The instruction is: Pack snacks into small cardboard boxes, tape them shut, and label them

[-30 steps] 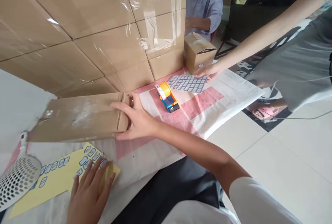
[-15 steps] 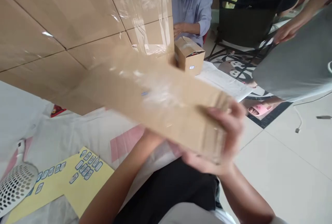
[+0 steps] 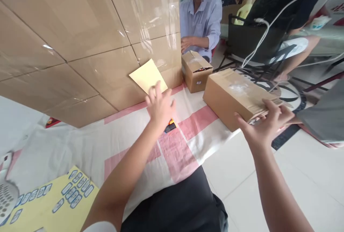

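Observation:
My right hand (image 3: 264,126) grips the near end of a cardboard box (image 3: 231,94), thumb low at its side and fingers on top. The box rests at the table's right edge, clear tape on its top. My left hand (image 3: 160,104) is raised with fingers apart, in front of a pale yellow sheet of paper (image 3: 147,75) that leans on a wall of taped cardboard boxes (image 3: 96,38). Whether the fingertips touch the paper I cannot tell. Beside that hand lies a small black and yellow object (image 3: 171,127), partly hidden by it.
A smaller carton (image 3: 197,76) with a label stands behind the held box. Lower left are a yellow sheet with several stickers (image 3: 67,196) and a white perforated scoop (image 3: 8,198). A person in a light shirt (image 3: 200,24) sits across; a folding chair (image 3: 249,38) stands to the right.
The cardboard box, earlier held up in front of me, now rests at the table's right. My left hand has moved up beside the yellow paper; my right hand stays on the box.

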Available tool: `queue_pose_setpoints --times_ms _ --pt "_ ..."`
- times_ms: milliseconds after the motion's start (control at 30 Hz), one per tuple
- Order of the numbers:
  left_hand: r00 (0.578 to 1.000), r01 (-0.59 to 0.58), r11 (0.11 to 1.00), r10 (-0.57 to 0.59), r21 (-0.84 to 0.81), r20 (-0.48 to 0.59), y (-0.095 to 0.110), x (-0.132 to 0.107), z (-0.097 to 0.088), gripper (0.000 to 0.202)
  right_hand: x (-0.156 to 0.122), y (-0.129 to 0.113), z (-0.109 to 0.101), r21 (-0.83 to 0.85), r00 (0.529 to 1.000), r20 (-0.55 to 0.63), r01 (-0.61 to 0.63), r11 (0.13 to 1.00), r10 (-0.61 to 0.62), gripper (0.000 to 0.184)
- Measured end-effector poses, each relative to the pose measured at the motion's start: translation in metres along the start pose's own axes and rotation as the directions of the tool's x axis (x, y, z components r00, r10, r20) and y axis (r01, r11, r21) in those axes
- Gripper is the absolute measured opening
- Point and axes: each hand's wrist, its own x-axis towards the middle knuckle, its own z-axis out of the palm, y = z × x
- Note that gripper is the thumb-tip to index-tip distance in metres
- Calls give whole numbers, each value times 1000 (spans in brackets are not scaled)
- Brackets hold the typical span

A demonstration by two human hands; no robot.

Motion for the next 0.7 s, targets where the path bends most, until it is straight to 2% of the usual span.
queue_pose_setpoints --times_ms 67,133,167,233,300,367,433,500,600,700 --pt "987 107 994 -108 -12 -117 -26 21 -5 65 1 -4 15 8 998 35 51 999 -52 87" --pt "972 162 986 -167 -38 -165 -54 41 -5 87 3 -12 28 23 995 75 64 998 -65 88" --pt "970 173 983 -179 -54 -162 -66 50 -4 91 4 -16 33 18 994 103 45 999 -46 90" --pt "971 183 980 -193 -85 -143 -86 65 -1 82 6 -23 43 8 987 157 -14 1000 13 93" --pt "973 183 978 -194 -96 -128 -97 75 2 75 10 -28 52 6 980 193 -60 998 57 96" --pt "971 190 977 -201 -96 -126 -100 81 6 78 14 -29 62 14 975 213 -65 998 61 96" --pt "969 190 976 -204 -109 -138 -98 86 11 91 18 -28 71 27 974 222 -48 998 41 96" --pt "971 139 979 -163 -146 -172 -93 91 17 92 22 -27 82 40 974 226 -36 999 26 95" --pt "968 52 973 -105 -226 -229 -86 102 25 78 27 -27 98 32 976 215 -15 999 8 97" --pt "980 37 969 -83 -243 -182 -79 107 24 42 35 -28 115 16 978 210 13 1000 -16 98"
